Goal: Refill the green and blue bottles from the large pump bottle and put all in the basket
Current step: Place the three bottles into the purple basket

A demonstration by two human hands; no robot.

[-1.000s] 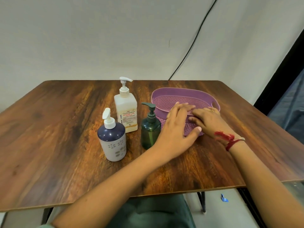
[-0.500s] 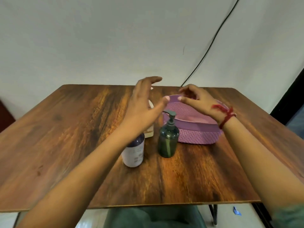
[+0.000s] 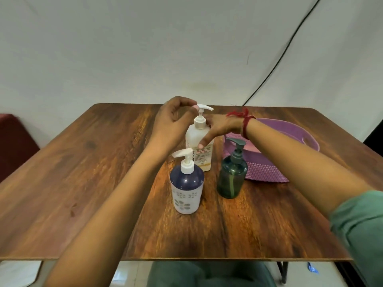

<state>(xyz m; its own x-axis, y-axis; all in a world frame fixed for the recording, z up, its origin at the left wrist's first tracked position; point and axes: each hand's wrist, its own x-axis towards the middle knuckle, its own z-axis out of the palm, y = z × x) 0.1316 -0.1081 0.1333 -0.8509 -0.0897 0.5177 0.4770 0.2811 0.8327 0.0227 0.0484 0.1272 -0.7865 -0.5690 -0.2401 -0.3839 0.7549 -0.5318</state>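
Your right grip clamped the big pump bottle, steadying it on the table | your left grip curled at its pump head, contact unclear, likely for unscrewing.

Right hand holds the large pump bottle; left hand seemingly pinches its nozzle.
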